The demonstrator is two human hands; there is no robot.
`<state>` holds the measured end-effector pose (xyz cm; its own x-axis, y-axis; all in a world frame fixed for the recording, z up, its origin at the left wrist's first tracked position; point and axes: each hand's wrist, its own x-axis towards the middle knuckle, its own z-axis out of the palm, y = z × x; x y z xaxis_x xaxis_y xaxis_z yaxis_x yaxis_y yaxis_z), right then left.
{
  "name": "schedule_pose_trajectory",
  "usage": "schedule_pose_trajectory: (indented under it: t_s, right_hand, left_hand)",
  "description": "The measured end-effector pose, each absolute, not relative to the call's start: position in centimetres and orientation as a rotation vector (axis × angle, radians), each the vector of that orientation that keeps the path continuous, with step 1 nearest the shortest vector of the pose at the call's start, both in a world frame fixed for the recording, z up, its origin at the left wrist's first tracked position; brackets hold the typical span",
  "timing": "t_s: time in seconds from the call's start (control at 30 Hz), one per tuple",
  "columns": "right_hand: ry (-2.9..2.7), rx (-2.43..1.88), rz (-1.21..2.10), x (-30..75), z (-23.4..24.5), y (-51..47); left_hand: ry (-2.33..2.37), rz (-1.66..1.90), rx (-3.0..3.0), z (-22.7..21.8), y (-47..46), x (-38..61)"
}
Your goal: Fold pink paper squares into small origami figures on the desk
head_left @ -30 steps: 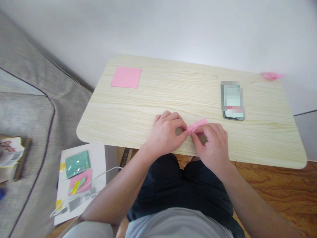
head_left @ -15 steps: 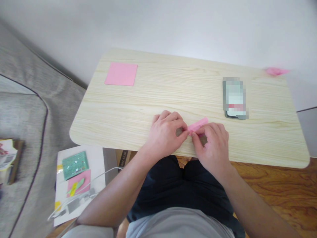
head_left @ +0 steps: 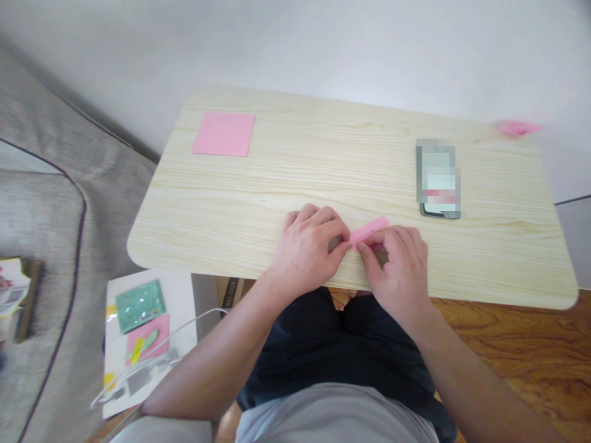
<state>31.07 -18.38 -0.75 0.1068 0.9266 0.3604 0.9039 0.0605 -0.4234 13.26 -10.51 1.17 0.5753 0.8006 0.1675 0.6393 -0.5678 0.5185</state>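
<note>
Between my hands, just above the front part of the table, is a narrow folded strip of pink paper (head_left: 370, 229), slanting up to the right. My left hand (head_left: 314, 246) pinches its left end between thumb and forefinger. With its thumb and forefinger my right hand (head_left: 398, 261) grips the strip's lower edge, close to the left fingertips. The fingers hide part of the lower edge. Farther back on the left lies a flat pink paper square (head_left: 224, 134).
A phone (head_left: 438, 181) lies on the table (head_left: 323, 154) to the right. A folded pink paper piece (head_left: 519, 128) rests at the far right corner. Lower left, a white surface (head_left: 178, 292) bears a green packet (head_left: 140, 306), papers and a white cable. A grey sofa (head_left: 41, 184) stands at left.
My right thumb and forefinger have shifted slightly along the strip, and a little more of its face shows. The view has tilted slightly. Both hands keep hold of the paper.
</note>
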Motion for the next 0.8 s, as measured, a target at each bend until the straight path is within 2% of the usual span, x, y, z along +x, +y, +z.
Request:
schedule_pose_trajectory:
  t_s: [0.3, 0.8]
  right_hand:
    - [-1.770, -1.697, 0.091, 31.26, -0.77, -18.89]
    - [-1.766, -1.809, 0.073, 31.21, -0.73, -18.45]
  left_hand:
    - [1.129, 0.550, 2.387, 1.24, -10.51, 12.98]
    - [1.137, 0.579, 2.367, 1.33, -10.66, 12.93]
